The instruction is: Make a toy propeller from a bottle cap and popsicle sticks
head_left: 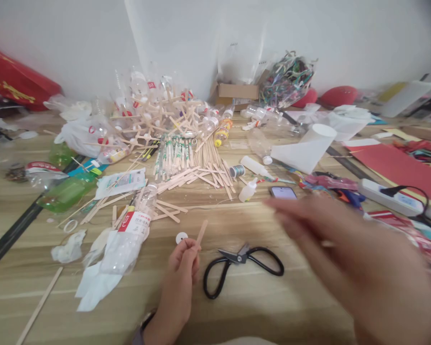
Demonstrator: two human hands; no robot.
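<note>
My left hand (179, 278) is closed around a flat wooden craft stick (201, 233), which points up and slightly right. A small white disc (181, 237) with a dark centre lies just beyond its fingers. Black-handled scissors (240, 258) rest on the table right of that hand, blades slightly apart. Large and blurred, my right hand (355, 263) is raised close to the camera at the right, its fingers pointing left. Motion smears those fingers, so their grip cannot be made out.
An empty plastic bottle (129, 237) lies left of my hands. Behind are piled craft sticks (177, 179), a thread spool (237, 171), a glue bottle (248, 190) and a phone (283, 192). A power strip (391, 197) and red paper (398, 165) are at the right.
</note>
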